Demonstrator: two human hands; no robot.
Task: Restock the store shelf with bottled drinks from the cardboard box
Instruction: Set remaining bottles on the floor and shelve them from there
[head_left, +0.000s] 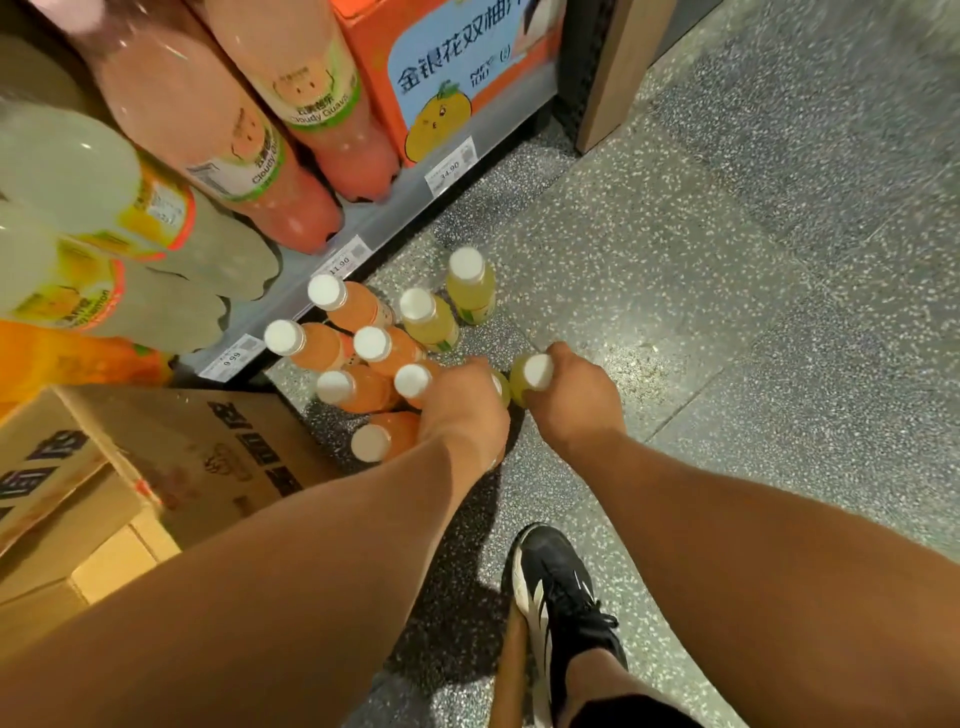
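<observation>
Through my headset feed I see both forearms bare — no sleeves, no watch or bands on either. Left hand (464, 410) and right hand (576, 400) ungloved. Below, one black laced shoe (558, 597) with white stripes and a white sole edge — the leg above it bare.

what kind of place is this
Most likely a shop aisle, probably a grocery or convenience store. A low shelf carries price tags along its edge, large drink bottles lie on it, and small bottles stand on the floor beside a cardboard box.
</observation>
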